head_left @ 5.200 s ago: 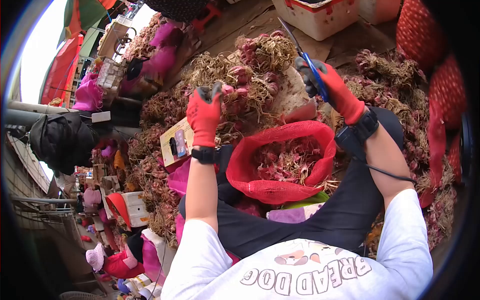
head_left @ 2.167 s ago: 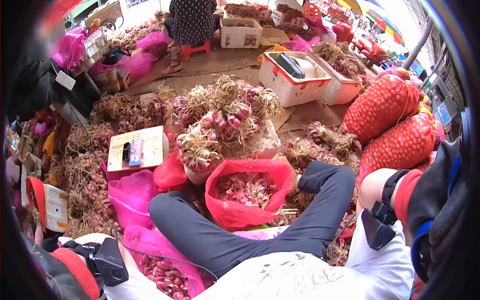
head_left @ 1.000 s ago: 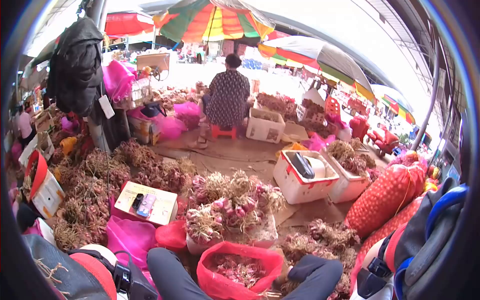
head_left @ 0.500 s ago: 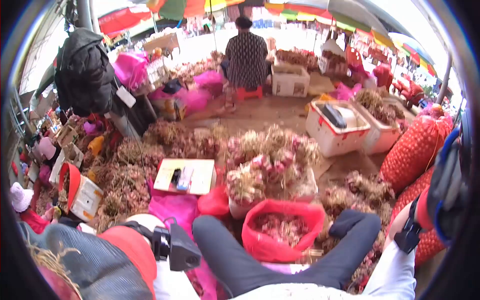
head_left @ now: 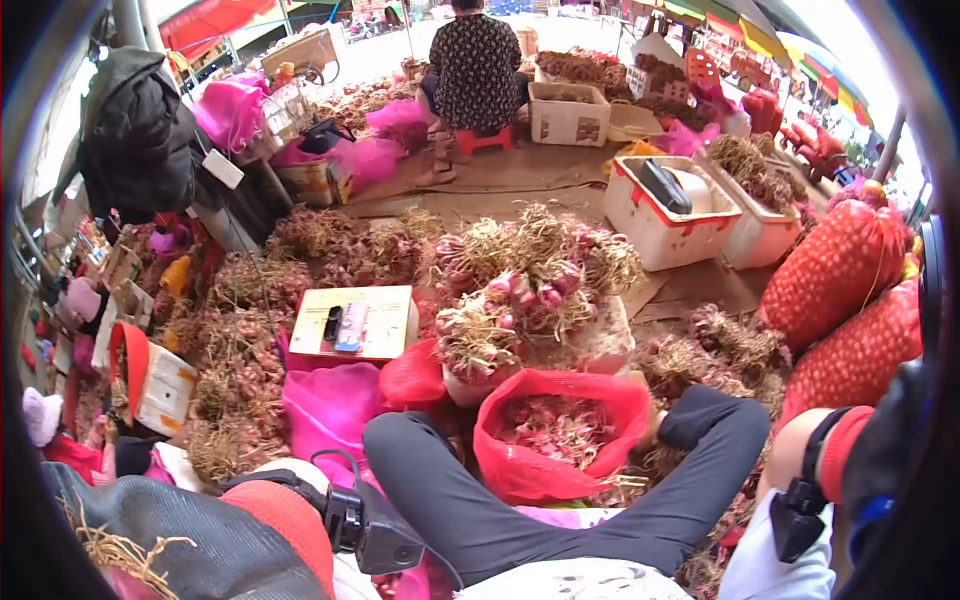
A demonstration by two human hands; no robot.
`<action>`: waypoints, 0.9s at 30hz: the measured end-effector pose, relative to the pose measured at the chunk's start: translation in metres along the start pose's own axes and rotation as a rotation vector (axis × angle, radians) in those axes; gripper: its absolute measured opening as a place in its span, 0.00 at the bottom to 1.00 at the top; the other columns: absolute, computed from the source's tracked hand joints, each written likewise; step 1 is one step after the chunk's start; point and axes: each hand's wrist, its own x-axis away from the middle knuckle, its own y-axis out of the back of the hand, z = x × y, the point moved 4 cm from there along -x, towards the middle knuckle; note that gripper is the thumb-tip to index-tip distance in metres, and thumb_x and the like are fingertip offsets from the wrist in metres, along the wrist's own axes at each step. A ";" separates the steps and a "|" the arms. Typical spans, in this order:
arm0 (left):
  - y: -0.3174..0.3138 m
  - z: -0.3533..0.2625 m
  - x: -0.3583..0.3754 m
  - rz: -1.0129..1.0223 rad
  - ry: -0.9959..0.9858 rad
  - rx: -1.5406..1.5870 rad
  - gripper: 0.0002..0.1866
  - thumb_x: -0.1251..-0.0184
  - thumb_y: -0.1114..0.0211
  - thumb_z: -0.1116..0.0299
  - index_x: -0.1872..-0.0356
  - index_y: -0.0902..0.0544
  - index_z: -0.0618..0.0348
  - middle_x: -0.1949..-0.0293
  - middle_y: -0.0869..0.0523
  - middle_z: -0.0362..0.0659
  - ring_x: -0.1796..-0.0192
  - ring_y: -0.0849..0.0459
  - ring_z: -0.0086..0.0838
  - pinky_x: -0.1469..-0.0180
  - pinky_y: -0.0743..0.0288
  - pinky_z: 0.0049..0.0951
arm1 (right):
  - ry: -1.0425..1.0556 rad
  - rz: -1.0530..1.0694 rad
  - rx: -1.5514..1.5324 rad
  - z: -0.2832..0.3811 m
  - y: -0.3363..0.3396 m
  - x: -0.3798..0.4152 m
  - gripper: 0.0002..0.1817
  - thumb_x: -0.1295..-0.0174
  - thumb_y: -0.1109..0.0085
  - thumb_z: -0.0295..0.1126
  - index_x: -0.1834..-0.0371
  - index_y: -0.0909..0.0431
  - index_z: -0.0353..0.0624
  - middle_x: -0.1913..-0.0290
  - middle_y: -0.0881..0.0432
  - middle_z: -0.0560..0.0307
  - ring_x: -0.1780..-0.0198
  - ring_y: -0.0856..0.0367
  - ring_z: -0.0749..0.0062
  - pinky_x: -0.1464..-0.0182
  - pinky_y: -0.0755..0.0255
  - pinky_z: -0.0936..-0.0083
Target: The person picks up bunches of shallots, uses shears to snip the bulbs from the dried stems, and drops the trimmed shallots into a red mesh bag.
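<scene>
Nearest the camera, both hands are raised close to the lens at the lower corners: the left hand (head_left: 150,545), in a grey and red work glove with dry straw-like strands clinging to it, fills the lower left, and the right hand (head_left: 885,470), in a dark glove with a red cuff, sits at the right edge. Whether either is closed on anything cannot be told, since the fingers are cut off by the frame, though a strip of blue shows by the right glove. Neither touches the produce. Between the crossed legs in dark trousers stands the red mesh bag (head_left: 560,432), mouth rolled open and roughly half filled with trimmed purple shallots, so judging from this a good share is done. Much appears left: just beyond the bag lies a heap of untrimmed shallot bunches with pale tangled roots (head_left: 525,285), with more piles to the left. Beside them rests a yellow cardboard sheet carrying two phones (head_left: 350,322). Farther back stand white foam boxes with red trim (head_left: 665,215), filled red net sacks (head_left: 835,265), and a seated person in a patterned top (head_left: 475,60).
</scene>
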 end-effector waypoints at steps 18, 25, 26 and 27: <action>-0.014 -0.003 0.014 -0.092 0.060 -0.030 0.24 0.41 0.33 0.68 0.43 0.25 0.62 0.55 0.18 0.43 0.65 0.18 0.26 0.60 0.22 0.29 | -0.975 -0.517 -1.179 0.012 -0.065 0.116 0.20 0.36 0.46 0.39 0.44 0.29 0.40 0.68 0.22 0.56 0.74 0.26 0.75 0.73 0.30 0.80; -0.014 -0.003 -0.001 -0.478 -0.040 -0.202 0.24 0.41 0.32 0.67 0.44 0.25 0.62 0.55 0.17 0.43 0.66 0.18 0.26 0.61 0.23 0.29 | -1.399 -0.656 -1.482 0.056 -0.110 0.157 0.22 0.36 0.46 0.38 0.43 0.29 0.37 0.67 0.21 0.56 0.74 0.25 0.76 0.74 0.30 0.81; -0.027 -0.006 -0.011 -0.515 -0.071 -0.199 0.24 0.42 0.32 0.67 0.44 0.24 0.62 0.55 0.17 0.43 0.66 0.18 0.25 0.61 0.23 0.29 | -1.618 -0.673 -1.582 0.066 -0.124 0.176 0.22 0.36 0.46 0.38 0.42 0.28 0.37 0.67 0.21 0.56 0.74 0.25 0.77 0.74 0.30 0.82; -0.052 -0.005 -0.023 -0.372 -0.059 -0.060 0.24 0.42 0.31 0.67 0.44 0.24 0.62 0.56 0.17 0.43 0.66 0.18 0.25 0.61 0.23 0.29 | -1.922 -0.695 -1.710 0.084 -0.145 0.199 0.22 0.36 0.47 0.37 0.42 0.28 0.36 0.67 0.21 0.56 0.74 0.24 0.77 0.74 0.30 0.82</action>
